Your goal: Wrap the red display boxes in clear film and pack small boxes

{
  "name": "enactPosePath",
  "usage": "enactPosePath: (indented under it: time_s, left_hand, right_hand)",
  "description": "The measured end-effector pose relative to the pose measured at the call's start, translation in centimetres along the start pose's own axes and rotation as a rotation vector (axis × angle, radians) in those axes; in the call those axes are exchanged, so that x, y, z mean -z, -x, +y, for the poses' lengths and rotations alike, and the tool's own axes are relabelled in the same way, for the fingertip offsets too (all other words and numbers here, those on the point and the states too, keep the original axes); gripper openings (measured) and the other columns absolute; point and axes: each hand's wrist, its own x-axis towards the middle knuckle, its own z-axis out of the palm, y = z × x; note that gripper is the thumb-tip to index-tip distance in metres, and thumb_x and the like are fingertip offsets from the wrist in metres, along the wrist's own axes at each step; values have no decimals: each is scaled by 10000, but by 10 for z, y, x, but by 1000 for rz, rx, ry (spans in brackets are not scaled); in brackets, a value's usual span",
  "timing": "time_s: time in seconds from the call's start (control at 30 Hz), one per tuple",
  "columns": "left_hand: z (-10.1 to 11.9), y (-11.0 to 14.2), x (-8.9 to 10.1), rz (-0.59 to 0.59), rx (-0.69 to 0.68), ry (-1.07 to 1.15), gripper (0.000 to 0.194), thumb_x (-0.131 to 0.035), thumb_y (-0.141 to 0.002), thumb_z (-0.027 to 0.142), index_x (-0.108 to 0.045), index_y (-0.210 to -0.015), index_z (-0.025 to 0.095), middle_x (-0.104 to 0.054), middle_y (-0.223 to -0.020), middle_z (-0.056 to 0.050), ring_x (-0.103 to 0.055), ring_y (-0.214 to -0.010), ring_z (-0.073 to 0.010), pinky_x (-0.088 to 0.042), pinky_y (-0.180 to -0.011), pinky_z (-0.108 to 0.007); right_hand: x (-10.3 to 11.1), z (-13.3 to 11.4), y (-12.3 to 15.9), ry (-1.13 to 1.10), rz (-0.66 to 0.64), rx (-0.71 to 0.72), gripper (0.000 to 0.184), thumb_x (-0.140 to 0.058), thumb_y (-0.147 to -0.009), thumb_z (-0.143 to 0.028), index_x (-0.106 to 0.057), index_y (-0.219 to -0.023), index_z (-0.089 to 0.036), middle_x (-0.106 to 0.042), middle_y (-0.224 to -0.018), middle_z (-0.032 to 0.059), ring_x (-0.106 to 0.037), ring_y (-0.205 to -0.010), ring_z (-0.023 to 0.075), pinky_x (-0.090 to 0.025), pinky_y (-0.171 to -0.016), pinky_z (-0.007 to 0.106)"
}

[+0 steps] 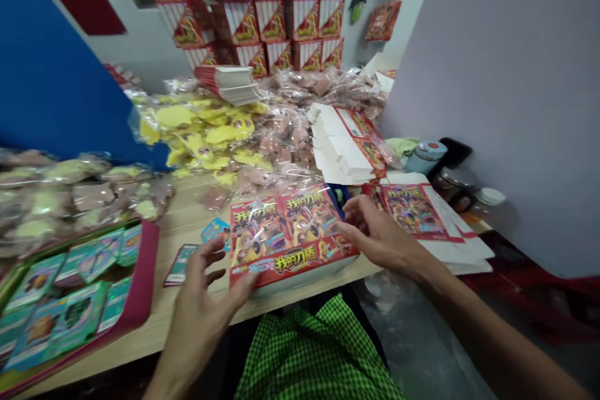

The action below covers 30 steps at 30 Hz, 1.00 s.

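Note:
A red display box (295, 262) printed with cartoon figures and yellow Chinese lettering lies at the table's front edge. In its top show two card packs (312, 215) side by side. At the box's left front corner is my left hand (204, 297), fingers spread and slightly curled, the thumb over the corner. My right hand (377, 231) is at the right side, palm inward, fingers apart and bent, the thumb near the edge. Whether either hand presses on the box, I cannot tell. Left of it lie a blue card (215, 231) and a small stack of cards (180, 264).
A pink-rimmed tray (149, 269) of cards stands left. Bagged yellow pieces (201, 128) and bagged brownish pieces (290, 131) are heaped behind. Flat white-and-red cartons (344, 144) lie right, near a cup (426, 155) and jars. Stacked red boxes (269, 19) line the back wall.

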Motion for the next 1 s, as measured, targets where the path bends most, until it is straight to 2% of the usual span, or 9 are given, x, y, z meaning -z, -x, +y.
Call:
enactPosePath:
  time_s: [0.07,0.13,0.27,0.33,0.4,0.5,0.67,0.87,1.0]
  left_hand:
    - [-1,-7,-8,-5,-16,-17,878,-842,-603,625,-540,-1332,238,-587,-1394,-146,-599,-1241,-345,-522,-1019,-514]
    - [-1,-23,-10,-48,13,17,839,-839,-616,605,-574,-1311,216,-607,-1388,-168,-615,-1233,-357,-528,-1003,-506]
    - [10,-70,-5,-276,45,127,554,-851,-627,551,-727,-1043,206,-749,-1133,-127,-686,-1076,-331,-559,-879,-412]
    - [18,-91,-6,-436,79,145,459,-845,-618,565,-751,-865,189,-770,-920,-106,-704,-893,-296,-548,-764,-365]
    - [25,-107,-10,-497,98,139,436,-837,-601,581,-726,-700,171,-723,-718,-75,-650,-691,-231,-486,-633,-309]
    - [32,-123,-16,-434,57,152,432,-835,-571,563,-658,-566,169,-609,-560,-6,-501,-544,-133,-360,-544,-245]
    - [37,-134,-18,-390,65,191,422,-838,-523,551,-648,-547,175,-576,-527,13,-455,-516,-108,-332,-531,-239]
    - [30,-138,-17,-362,124,220,388,-856,-502,510,-675,-584,177,-643,-567,-14,-529,-527,-127,-398,-531,-241]
    - [19,-149,-23,-305,181,207,345,-861,-506,407,-610,-519,170,-590,-486,7,-483,-448,-105,-373,-466,-229]
  right_hand:
    - [-5,-1,-7,-73,11,11,543,-616,-845,-537,-511,-1234,-172,-636,-1209,184,-631,-1029,326,-494,-898,452]
    - [-10,-1,-20,-170,-38,-43,610,-678,-791,-506,-525,-1283,-181,-616,-1307,180,-601,-1152,357,-467,-989,465]
    - [-20,4,-60,-412,-118,-293,365,-721,-691,-447,-621,-929,-190,-693,-947,104,-654,-884,294,-519,-756,373]
    - [-24,6,-77,-483,-124,-313,303,-698,-655,-444,-586,-790,-196,-658,-796,67,-638,-760,249,-504,-645,323]
    - [-24,5,-89,-542,-144,-295,284,-677,-619,-432,-559,-739,-203,-627,-710,38,-621,-685,217,-491,-592,290]
    - [-20,-2,-95,-616,-180,-272,271,-683,-560,-369,-559,-735,-203,-613,-665,17,-597,-617,184,-486,-561,264]
    - [-17,-13,-98,-624,-237,-275,247,-725,-634,-333,-617,-794,-180,-661,-723,50,-612,-627,199,-519,-584,299]
    - [-27,-7,-118,-469,-23,-288,147,-687,-732,-219,-559,-673,-180,-527,-575,-41,-485,-556,125,-347,-495,207]
    - [-29,-3,-126,-415,1,-342,194,-705,-726,-187,-543,-619,-176,-501,-520,-44,-456,-523,116,-292,-467,211]
